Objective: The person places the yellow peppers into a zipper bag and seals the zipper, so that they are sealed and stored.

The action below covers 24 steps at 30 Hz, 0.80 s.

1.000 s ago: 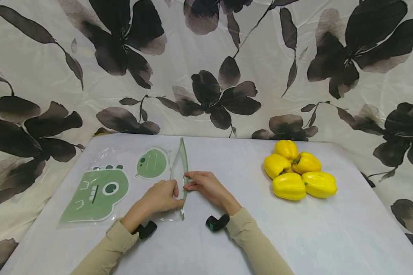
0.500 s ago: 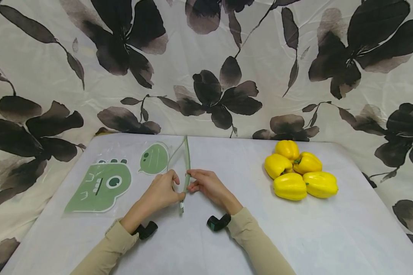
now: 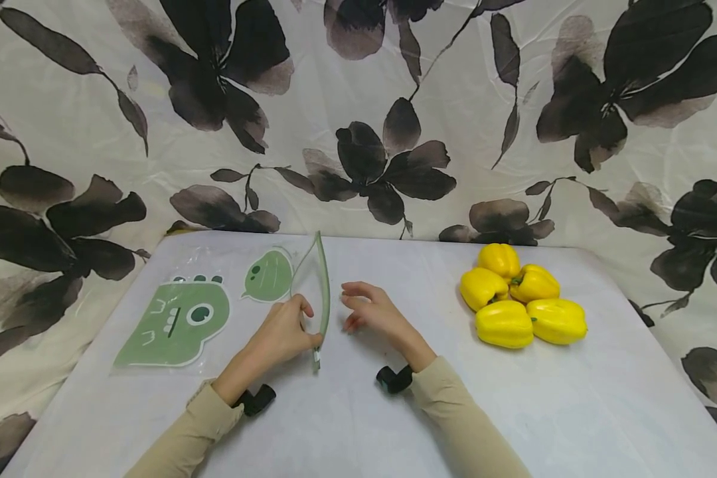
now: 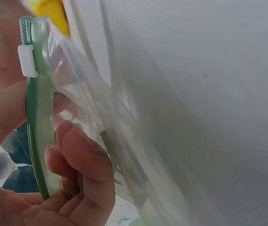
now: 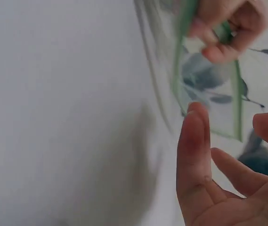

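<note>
White bench is supporting, toward its left edge, a clear, green-zipped plastic bag; left fingers are pinching, ideally steadying, its spread mouth; right fingers are hovering empty.

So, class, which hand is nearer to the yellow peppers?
Right. The right hand is between the bag and the peppers; the left hand is farther away, holding the bag's edge.

clear bag, green cartoon print; yellow peppers; dark-flowered backdrop

The white table bears five yellow peppers and a printed bag.
</note>
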Each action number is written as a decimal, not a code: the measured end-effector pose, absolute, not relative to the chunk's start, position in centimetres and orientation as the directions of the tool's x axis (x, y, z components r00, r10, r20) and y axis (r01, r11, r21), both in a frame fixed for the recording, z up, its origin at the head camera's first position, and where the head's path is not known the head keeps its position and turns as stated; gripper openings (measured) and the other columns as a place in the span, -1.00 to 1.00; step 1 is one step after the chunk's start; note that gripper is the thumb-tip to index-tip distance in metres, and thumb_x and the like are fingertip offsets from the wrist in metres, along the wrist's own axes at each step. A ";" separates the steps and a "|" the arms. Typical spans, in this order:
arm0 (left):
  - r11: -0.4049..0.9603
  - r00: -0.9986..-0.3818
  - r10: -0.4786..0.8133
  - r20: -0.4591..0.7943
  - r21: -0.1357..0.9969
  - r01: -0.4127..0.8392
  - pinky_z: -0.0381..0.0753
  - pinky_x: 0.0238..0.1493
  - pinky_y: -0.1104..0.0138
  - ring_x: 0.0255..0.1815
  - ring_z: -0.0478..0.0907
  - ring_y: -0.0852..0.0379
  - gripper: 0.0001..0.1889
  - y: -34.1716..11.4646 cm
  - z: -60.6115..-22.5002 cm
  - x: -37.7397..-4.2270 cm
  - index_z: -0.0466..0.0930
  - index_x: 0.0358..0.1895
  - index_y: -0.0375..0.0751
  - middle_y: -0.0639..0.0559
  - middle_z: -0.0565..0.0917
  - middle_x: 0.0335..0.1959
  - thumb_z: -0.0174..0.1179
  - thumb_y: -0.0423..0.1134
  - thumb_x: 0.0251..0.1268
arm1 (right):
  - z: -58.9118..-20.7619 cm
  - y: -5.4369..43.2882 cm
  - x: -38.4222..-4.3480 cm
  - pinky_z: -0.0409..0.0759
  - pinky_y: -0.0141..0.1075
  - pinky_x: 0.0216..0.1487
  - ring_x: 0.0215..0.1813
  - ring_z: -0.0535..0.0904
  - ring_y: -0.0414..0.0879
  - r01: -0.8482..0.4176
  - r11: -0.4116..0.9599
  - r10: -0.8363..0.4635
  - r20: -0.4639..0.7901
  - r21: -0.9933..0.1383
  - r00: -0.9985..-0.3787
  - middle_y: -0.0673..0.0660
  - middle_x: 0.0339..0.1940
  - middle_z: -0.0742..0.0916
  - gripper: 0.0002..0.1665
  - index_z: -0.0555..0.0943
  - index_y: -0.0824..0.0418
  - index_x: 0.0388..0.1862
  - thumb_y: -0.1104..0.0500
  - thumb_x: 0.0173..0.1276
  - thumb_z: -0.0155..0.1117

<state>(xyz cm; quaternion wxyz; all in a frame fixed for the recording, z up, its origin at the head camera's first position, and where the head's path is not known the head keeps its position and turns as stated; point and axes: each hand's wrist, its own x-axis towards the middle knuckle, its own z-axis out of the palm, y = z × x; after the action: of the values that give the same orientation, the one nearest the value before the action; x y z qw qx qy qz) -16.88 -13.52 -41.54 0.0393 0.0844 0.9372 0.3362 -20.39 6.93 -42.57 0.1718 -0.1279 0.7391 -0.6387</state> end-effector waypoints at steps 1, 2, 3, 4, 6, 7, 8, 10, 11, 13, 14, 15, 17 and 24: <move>0.760 -0.983 0.183 -0.016 0.637 0.131 0.42 -0.52 0.29 -0.57 0.43 0.13 -0.58 -13.5 -41.5 -16.9 0.49 -0.18 -0.32 0.01 0.51 -0.58 0.45 -0.26 -0.11 | -42.0 7.5 -20.4 0.66 -0.23 -0.24 -0.35 0.69 0.01 -0.019 0.196 -0.385 -0.059 -0.980 -0.921 0.36 0.28 0.53 -0.45 0.39 0.40 0.36 0.18 0.48 0.10; 0.761 -0.983 0.182 -0.014 0.636 0.132 0.42 -0.52 0.29 -0.56 0.43 0.13 -0.58 -13.5 -41.5 -16.9 0.49 -0.18 -0.32 0.01 0.51 -0.58 0.44 -0.26 -0.11 | -41.5 8.1 -20.6 0.66 -0.23 -0.24 -0.34 0.70 0.03 -0.071 0.236 -0.359 -0.019 -0.969 -0.933 0.38 0.27 0.54 -0.46 0.40 0.40 0.35 0.19 0.47 0.11; 0.762 -0.983 0.182 -0.012 0.634 0.133 0.42 -0.52 0.29 -0.56 0.43 0.13 -0.59 -13.5 -41.5 -16.9 0.49 -0.18 -0.32 0.01 0.51 -0.58 0.44 -0.27 -0.11 | -40.9 8.8 -20.7 0.65 -0.24 -0.25 -0.32 0.71 0.07 -0.123 0.281 -0.325 0.026 -0.952 -0.945 0.38 0.25 0.55 -0.47 0.42 0.39 0.34 0.20 0.45 0.13; 0.762 -0.984 0.180 -0.011 0.634 0.133 0.42 -0.52 0.29 -0.56 0.43 0.13 -0.59 -13.5 -41.6 -16.9 0.49 -0.18 -0.32 0.01 0.51 -0.58 0.44 -0.27 -0.11 | -40.3 9.5 -20.8 0.65 -0.24 -0.26 -0.30 0.71 0.09 -0.169 0.325 -0.289 0.072 -0.931 -0.955 0.38 0.23 0.57 -0.48 0.44 0.38 0.32 0.21 0.43 0.15; 0.763 -0.984 0.180 -0.007 0.632 0.136 0.42 -0.52 0.29 -0.56 0.43 0.13 -0.59 -13.5 -41.6 -16.9 0.48 -0.18 -0.32 0.02 0.51 -0.58 0.43 -0.27 -0.11 | -39.0 11.2 -21.0 0.64 -0.22 -0.23 -0.24 0.69 0.12 -0.231 0.419 -0.200 0.159 -0.878 -0.967 0.36 0.20 0.60 -0.50 0.47 0.35 0.30 0.22 0.41 0.18; 0.763 -0.984 0.179 -0.006 0.632 0.135 0.42 -0.52 0.29 -0.56 0.43 0.13 -0.60 -13.5 -41.6 -16.9 0.48 -0.18 -0.32 0.02 0.51 -0.59 0.43 -0.28 -0.10 | -38.4 12.1 -21.1 0.64 -0.19 -0.21 -0.20 0.69 0.13 -0.248 0.464 -0.153 0.199 -0.851 -0.968 0.34 0.18 0.61 -0.51 0.48 0.33 0.29 0.22 0.41 0.19; 0.764 -0.984 0.178 -0.004 0.631 0.135 0.42 -0.52 0.29 -0.57 0.43 0.13 -0.60 -13.5 -41.6 -16.9 0.48 -0.19 -0.32 0.02 0.51 -0.59 0.43 -0.27 -0.10 | -37.9 13.1 -21.1 0.63 -0.15 -0.17 -0.16 0.68 0.14 -0.257 0.508 -0.106 0.236 -0.822 -0.966 0.34 0.17 0.62 -0.51 0.48 0.33 0.28 0.21 0.41 0.19; 0.764 -0.984 0.177 0.001 0.631 0.138 0.42 -0.53 0.29 -0.57 0.43 0.13 -0.61 -13.5 -41.7 -16.9 0.48 -0.19 -0.31 0.02 0.51 -0.59 0.42 -0.28 -0.10 | -37.0 15.1 -21.1 0.60 -0.07 -0.07 -0.06 0.63 0.16 -0.237 0.589 -0.011 0.285 -0.773 -0.958 0.32 0.17 0.61 -0.50 0.47 0.32 0.29 0.18 0.42 0.20; 0.765 -0.985 0.175 0.000 0.630 0.136 0.43 -0.53 0.30 -0.57 0.44 0.14 -0.61 -13.5 -41.7 -16.9 0.48 -0.19 -0.31 0.02 0.52 -0.59 0.42 -0.27 -0.09 | -36.7 16.2 -21.1 0.57 -0.04 -0.01 -0.01 0.60 0.17 -0.215 0.624 0.033 0.300 -0.751 -0.953 0.32 0.17 0.60 -0.49 0.46 0.32 0.29 0.16 0.42 0.20; 0.765 -0.985 0.172 0.001 0.630 0.134 0.43 -0.53 0.29 -0.57 0.44 0.13 -0.61 -13.5 -41.7 -16.9 0.48 -0.20 -0.31 0.02 0.52 -0.59 0.42 -0.27 -0.09 | -36.3 18.2 -21.1 0.49 0.02 0.11 0.08 0.54 0.21 -0.149 0.683 0.110 0.303 -0.715 -0.947 0.33 0.17 0.58 -0.46 0.43 0.34 0.30 0.11 0.42 0.19; 0.765 -0.985 0.171 0.001 0.630 0.133 0.43 -0.53 0.29 -0.57 0.45 0.13 -0.61 -13.5 -41.8 -16.9 0.48 -0.20 -0.31 0.02 0.52 -0.59 0.42 -0.27 -0.09 | -36.2 19.2 -21.1 0.44 0.05 0.15 0.13 0.50 0.23 -0.103 0.710 0.145 0.287 -0.696 -0.947 0.34 0.18 0.56 -0.42 0.41 0.35 0.31 0.08 0.42 0.20; 0.764 -0.985 0.171 0.001 0.631 0.133 0.43 -0.53 0.29 -0.57 0.45 0.13 -0.62 -13.5 -41.8 -16.9 0.48 -0.20 -0.31 0.02 0.53 -0.59 0.41 -0.28 -0.09 | -36.1 20.1 -21.1 0.40 0.08 0.19 0.16 0.46 0.25 -0.053 0.731 0.173 0.261 -0.680 -0.950 0.36 0.19 0.54 -0.38 0.38 0.36 0.32 0.04 0.42 0.21; 0.762 -0.986 0.169 -0.004 0.634 0.128 0.43 -0.52 0.29 -0.56 0.45 0.13 -0.62 -13.4 -41.8 -16.9 0.48 -0.20 -0.31 0.02 0.53 -0.58 0.41 -0.28 -0.09 | -36.1 21.6 -21.0 0.32 0.13 0.25 0.21 0.38 0.30 0.052 0.769 0.208 0.173 -0.637 -0.963 0.41 0.23 0.48 -0.26 0.31 0.39 0.35 -0.04 0.38 0.24; 0.757 -0.986 0.164 -0.013 0.643 0.117 0.44 -0.51 0.29 -0.55 0.45 0.12 -0.62 -13.4 -41.8 -16.9 0.47 -0.19 -0.31 0.01 0.53 -0.57 0.40 -0.28 -0.08 | -37.5 24.2 -20.9 0.37 0.21 0.12 0.08 0.30 0.41 0.289 0.841 0.196 -0.241 -0.458 -0.951 0.58 0.13 0.32 0.15 0.08 0.56 0.34 -0.16 0.15 0.43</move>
<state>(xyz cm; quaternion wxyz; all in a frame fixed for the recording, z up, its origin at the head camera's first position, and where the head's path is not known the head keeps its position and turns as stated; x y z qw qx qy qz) -16.86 -13.43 -41.82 0.0342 0.0750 0.9366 0.3407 -20.92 24.22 -37.52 0.0925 0.1271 0.9548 -0.2521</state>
